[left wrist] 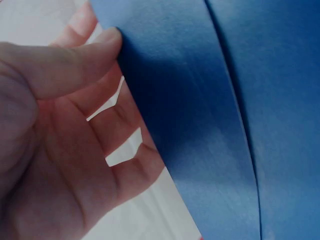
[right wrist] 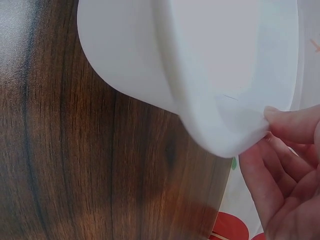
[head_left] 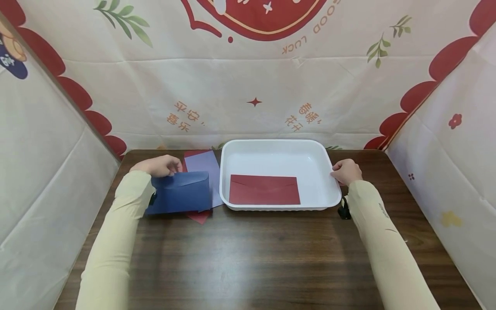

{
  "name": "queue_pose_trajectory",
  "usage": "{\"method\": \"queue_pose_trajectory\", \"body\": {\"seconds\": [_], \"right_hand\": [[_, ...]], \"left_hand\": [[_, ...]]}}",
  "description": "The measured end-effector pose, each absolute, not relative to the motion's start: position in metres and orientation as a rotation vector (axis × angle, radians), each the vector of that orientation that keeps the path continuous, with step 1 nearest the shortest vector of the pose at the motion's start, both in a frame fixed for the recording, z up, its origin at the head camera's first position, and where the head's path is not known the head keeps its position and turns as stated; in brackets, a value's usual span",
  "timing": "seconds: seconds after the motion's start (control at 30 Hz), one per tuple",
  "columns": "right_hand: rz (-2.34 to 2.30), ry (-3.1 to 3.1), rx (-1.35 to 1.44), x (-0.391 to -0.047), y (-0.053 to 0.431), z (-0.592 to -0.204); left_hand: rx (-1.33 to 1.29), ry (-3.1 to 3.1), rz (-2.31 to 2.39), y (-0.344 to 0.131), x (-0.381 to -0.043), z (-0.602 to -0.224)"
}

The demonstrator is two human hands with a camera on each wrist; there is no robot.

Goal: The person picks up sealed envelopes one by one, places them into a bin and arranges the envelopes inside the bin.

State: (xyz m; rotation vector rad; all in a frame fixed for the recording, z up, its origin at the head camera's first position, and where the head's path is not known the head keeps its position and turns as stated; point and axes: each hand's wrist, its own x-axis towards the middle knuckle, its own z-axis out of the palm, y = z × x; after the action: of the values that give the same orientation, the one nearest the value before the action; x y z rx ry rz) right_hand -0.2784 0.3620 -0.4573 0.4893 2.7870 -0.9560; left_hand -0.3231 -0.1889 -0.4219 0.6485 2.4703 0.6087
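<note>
My left hand pinches the long flap edge of a blue envelope, thumb in front and fingers behind, as the left wrist view shows. That envelope overlaps a lavender envelope and red paper, both partly hidden beneath it. On the right, my right hand holds the side rim of a white tray, with its thumb on top and fingers curled under the edge. Inside the tray, along its near side, lies a red envelope with its flap line upward.
A dark wood table bears everything. Behind it hangs a white printed cloth with red and orange designs, close to the tray's far rim. Pale cloth walls stand on both sides.
</note>
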Motion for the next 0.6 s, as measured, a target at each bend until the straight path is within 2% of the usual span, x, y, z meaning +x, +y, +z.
{"method": "queue_pose_trajectory", "body": {"seconds": [0.17, 0.6], "right_hand": [[-0.95, 2.789, 0.488, -0.278, 0.36, -0.456], [-0.949, 2.8, 0.486, -0.278, 0.361, -0.456]], "left_hand": [[0.64, 2.463, 0.587, -0.178, -0.324, -0.406], [0.824, 2.458, 0.484, -0.123, -0.33, -0.38]]}}
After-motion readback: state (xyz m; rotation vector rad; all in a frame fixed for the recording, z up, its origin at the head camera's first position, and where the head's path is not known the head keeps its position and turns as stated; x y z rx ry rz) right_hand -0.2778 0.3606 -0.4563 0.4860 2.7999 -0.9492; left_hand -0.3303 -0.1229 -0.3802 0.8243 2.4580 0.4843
